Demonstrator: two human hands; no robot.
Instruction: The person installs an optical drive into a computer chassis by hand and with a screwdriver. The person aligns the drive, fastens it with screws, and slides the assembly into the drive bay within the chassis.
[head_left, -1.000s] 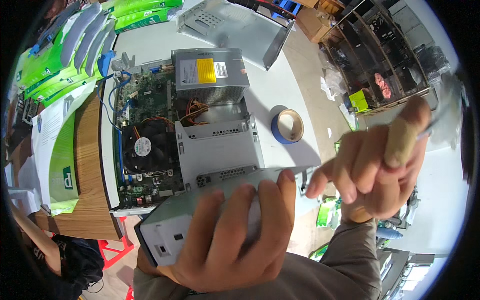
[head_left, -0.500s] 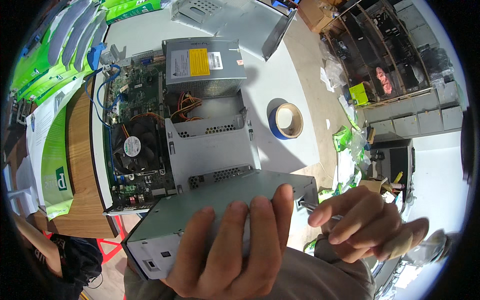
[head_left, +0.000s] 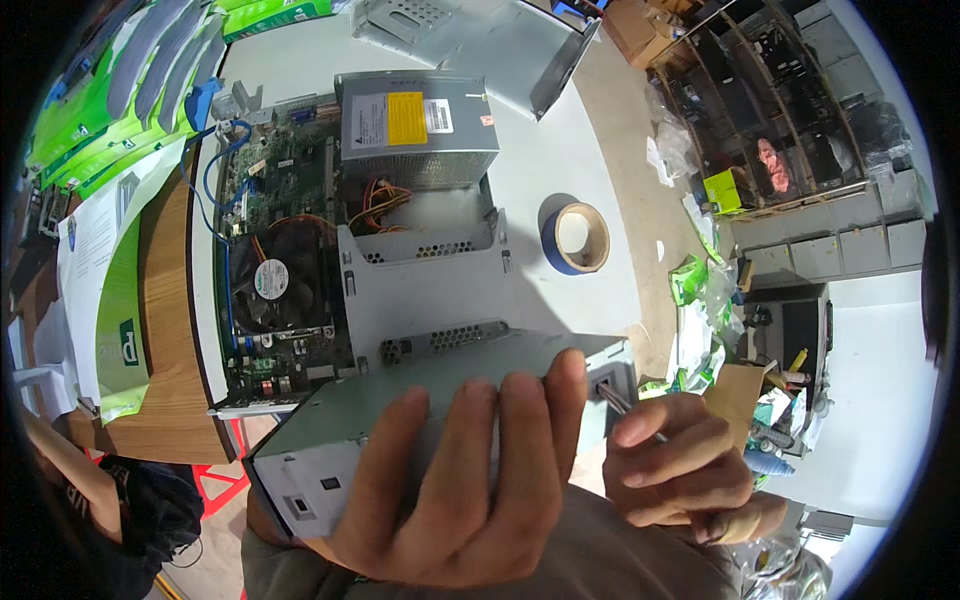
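At the near edge of the bench (head_left: 612, 300), in front of an open computer chassis (head_left: 425, 290), held a grey metal box (head_left: 445, 375) aslant.
Wrapped the left hand (head_left: 455, 490) across its long face with spread fingers, probably to steady it against pressure at the right end. Curled the right hand (head_left: 680, 460) low beside that end, pinching a slim metal tool (head_left: 617, 401) between thumb and bent fingers; set the tip at an opening, perhaps inside it.
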